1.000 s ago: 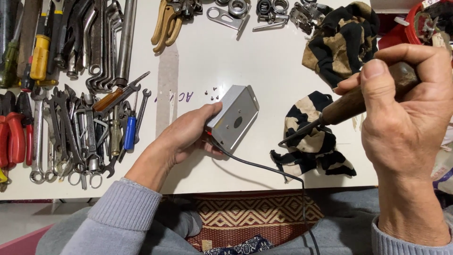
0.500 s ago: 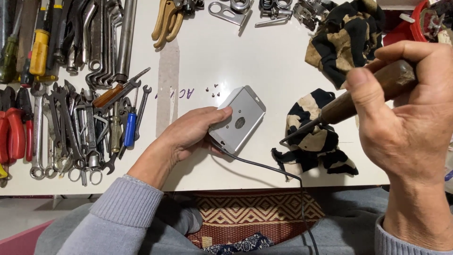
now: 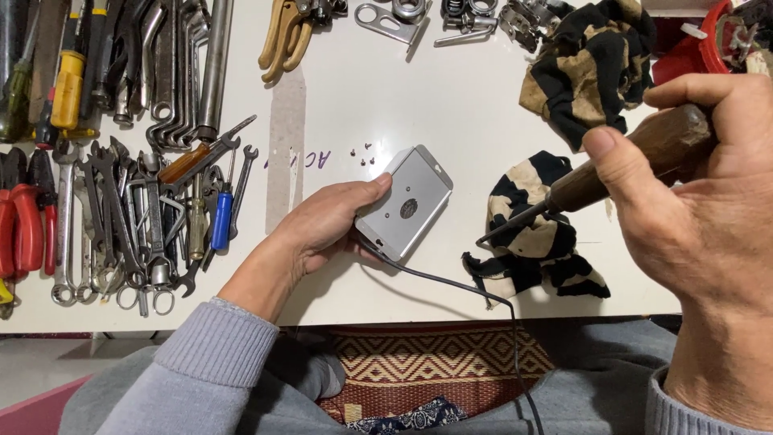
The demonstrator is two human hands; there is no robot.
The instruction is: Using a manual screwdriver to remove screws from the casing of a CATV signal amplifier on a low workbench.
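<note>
Near the middle of the frame a small flat silver-grey metal box point(image 3: 405, 204) with rounded corners rests tilted on the white table point(image 3: 475, 105). The left hand point(image 3: 322, 225) comes in from the lower left, its fingers curled around the box's left edge with the thumb pressed to the upper corner, so the hand grips the box against the table. A thin black cable point(image 3: 451, 283) leaves the box's lower edge, runs right along the table and drops over the front edge.

On the right side of the frame the right hand point(image 3: 700, 217) is closed tight around the dark brown wooden handle of a soldering iron point(image 3: 612, 165); the iron's thin metal tip points down-left and hovers over a black-and-cream patterned rag point(image 3: 531, 234), well apart from the box. A second rag of the same pattern point(image 3: 592, 68) lies in the upper right.

Just above the box sit a few tiny screws point(image 3: 364, 155). The left of the frame is crowded with wrenches point(image 3: 121, 217), a blue-handled screwdriver point(image 3: 222, 217) and red-handled pliers point(image 3: 20, 217).
</note>
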